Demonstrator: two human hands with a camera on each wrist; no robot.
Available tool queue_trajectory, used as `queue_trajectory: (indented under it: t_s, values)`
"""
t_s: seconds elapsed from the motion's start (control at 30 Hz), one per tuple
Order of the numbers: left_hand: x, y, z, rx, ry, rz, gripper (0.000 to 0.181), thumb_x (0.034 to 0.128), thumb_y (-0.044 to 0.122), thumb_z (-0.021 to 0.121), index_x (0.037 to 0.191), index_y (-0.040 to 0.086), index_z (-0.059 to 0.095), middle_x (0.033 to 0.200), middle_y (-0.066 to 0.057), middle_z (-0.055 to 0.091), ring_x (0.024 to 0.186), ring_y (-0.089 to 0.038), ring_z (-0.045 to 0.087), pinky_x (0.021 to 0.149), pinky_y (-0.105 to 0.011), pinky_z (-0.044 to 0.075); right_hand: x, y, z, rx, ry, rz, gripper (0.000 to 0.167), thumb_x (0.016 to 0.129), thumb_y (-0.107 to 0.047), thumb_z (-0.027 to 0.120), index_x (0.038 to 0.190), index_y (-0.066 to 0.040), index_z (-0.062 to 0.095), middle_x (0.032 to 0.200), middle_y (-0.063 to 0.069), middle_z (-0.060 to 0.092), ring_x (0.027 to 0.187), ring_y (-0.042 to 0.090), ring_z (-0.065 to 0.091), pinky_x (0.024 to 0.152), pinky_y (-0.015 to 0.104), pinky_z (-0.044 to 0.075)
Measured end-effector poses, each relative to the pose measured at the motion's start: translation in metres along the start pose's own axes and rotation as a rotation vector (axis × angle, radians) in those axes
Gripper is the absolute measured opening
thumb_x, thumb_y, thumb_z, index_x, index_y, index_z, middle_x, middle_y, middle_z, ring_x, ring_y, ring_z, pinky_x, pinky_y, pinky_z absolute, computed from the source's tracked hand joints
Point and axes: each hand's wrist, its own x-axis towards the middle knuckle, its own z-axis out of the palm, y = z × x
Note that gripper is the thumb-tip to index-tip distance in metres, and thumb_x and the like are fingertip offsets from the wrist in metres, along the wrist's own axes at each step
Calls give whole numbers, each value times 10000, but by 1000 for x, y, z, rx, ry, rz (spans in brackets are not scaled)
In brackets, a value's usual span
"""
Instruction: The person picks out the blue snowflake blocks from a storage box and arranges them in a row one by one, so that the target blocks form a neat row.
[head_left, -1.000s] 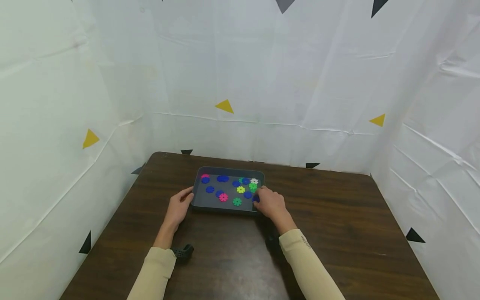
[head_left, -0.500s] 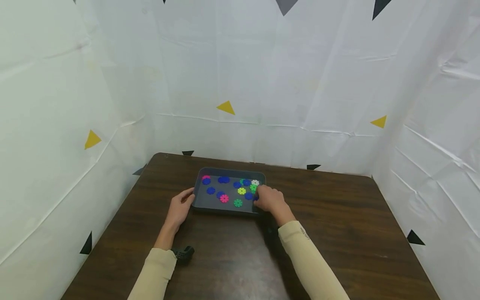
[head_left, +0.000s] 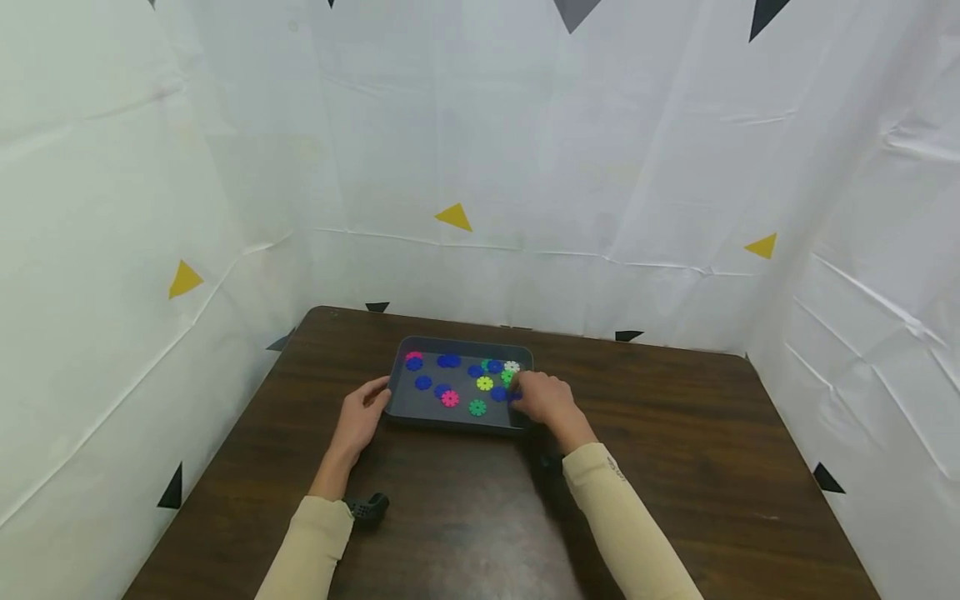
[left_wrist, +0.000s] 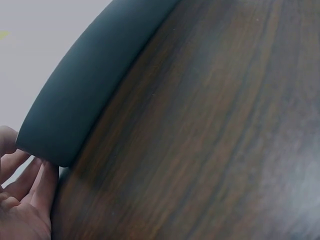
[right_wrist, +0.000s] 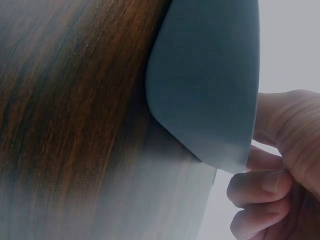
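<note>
A shallow dark grey tray lies on the table, with small flower-shaped notched plastic discs spread inside it. Several are blue; among the others are a pink disc, a yellow disc, a green disc and a white disc. My left hand touches the tray's left wall, fingers fairly straight. Over the right wall reaches my right hand, thumb and fingertips at a blue disc they partly cover. The right wrist view shows its other fingers curled outside the wall; the tray hides the pinch.
The brown wood-grain table extends around the tray on every side. White sheeting with yellow and dark triangles hangs behind and at both sides. A dark wrist device sits at the left cuff.
The whole head view has shifted slightly. My right fingers stay at the blue disc with only a small movement; my left hand keeps its place at the tray's left wall.
</note>
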Motion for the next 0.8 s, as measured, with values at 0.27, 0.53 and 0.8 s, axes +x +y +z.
queue_trajectory:
  t_s: [0.27,0.53,0.8]
  values:
    - [3,-1,-1,13,-6,5,456,1144,291,550,1565,115,551,1615,-153,538,1505,-347,495,1262,-563,387,-5,0,-2,15,30,-19,205,1028,-188,698,1202,-191,806,1169,62,799,930,265,719,831,519,611]
    - [3,0,-1,19,-11,15,460,1147,289,542,1571,111,544,1615,-165,534,1494,-359,500,1255,-575,392,-10,2,-3,49,75,-4,130,1026,-254,742,1131,-199,796,1098,30,792,896,234,698,834,504,602]
    - [6,2,-4,19,-12,25,463,1148,285,541,1571,95,535,1618,-174,524,1498,-364,495,1259,-574,388,-18,6,-4,86,137,10,108,1023,-299,758,1068,-201,771,979,-18,755,792,178,638,775,466,589]
